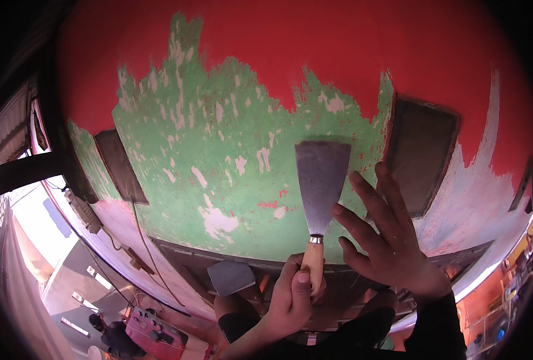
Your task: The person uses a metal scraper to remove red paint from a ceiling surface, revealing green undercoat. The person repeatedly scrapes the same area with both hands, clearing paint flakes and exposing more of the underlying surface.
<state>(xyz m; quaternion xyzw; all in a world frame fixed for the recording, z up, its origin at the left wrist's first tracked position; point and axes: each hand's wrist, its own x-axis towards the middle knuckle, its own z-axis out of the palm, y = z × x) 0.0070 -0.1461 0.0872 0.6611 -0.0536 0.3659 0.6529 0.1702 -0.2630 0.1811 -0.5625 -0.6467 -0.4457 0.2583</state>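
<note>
My left hand (295, 294) is closed round the wooden handle of a putty knife (322, 184), whose wide metal blade points up the wall. To the right of the blade, my right hand (383, 234) is raised with its fingers spread and holds nothing. Behind both is a painted wall (167, 148), red at the top, with a ragged green area dotted with pale bare patches. Whether the blade touches the wall I cannot tell.
Dark rectangular panels (421, 153) sit in the wall on both sides. A grey flat piece (231, 276) lies by my knee. Cables and a power strip (82, 210) hang at left. Far below, a person (116, 335) is beside a pink table-like object (156, 333).
</note>
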